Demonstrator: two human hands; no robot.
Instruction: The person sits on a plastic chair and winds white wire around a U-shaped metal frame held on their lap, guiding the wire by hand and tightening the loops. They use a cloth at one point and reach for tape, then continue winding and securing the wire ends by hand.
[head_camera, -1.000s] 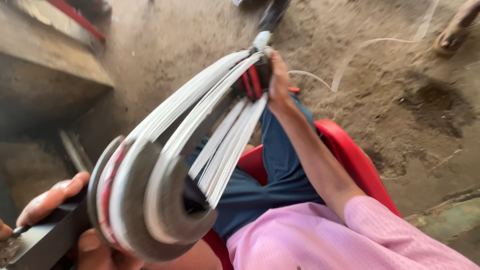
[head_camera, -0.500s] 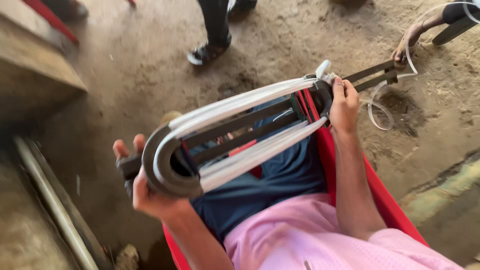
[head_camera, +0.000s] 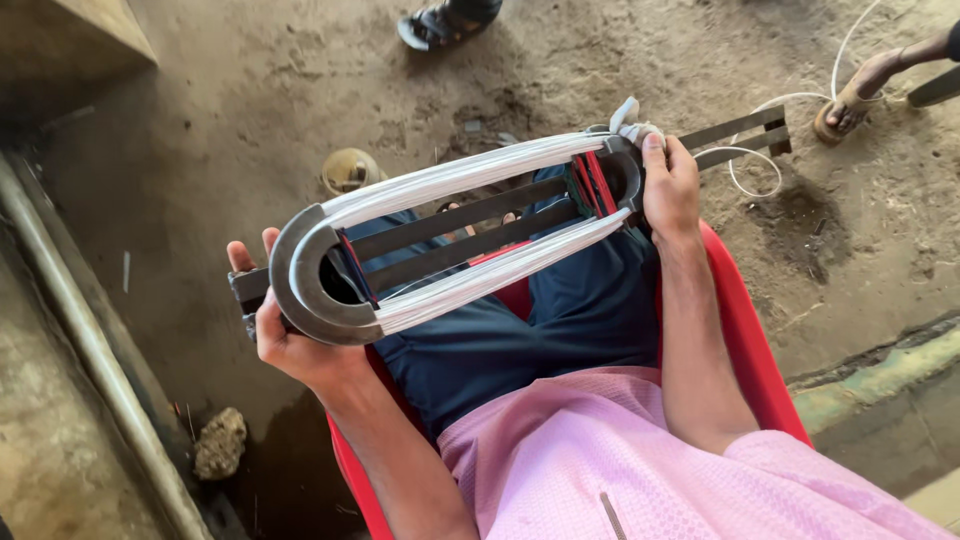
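I see a long dark metal winding frame with curved grey end pieces (head_camera: 470, 235), wrapped lengthwise in bundles of white wire (head_camera: 480, 172), lying across my lap above the red plastic seat (head_camera: 745, 330). My left hand (head_camera: 290, 340) is closed around the near end of the frame, fingers curled behind the flat bar and thumb side under the rounded grey end piece. My right hand (head_camera: 672, 185) grips the far end, fingers wrapped over the curved piece where the white strands turn, with red and green bindings just beside the fingers. The two flat bars of the frame run on past my right hand and stick out over the dirt floor (head_camera: 250, 110). A loose white wire (head_camera: 760, 165) loops on the floor near that tip. A small round yellowish object (head_camera: 350, 170) sits on the floor beyond the frame, and a rough stone (head_camera: 220, 442) lies by a grey pipe (head_camera: 80, 330) to my left. Other people's feet show at the top edge.
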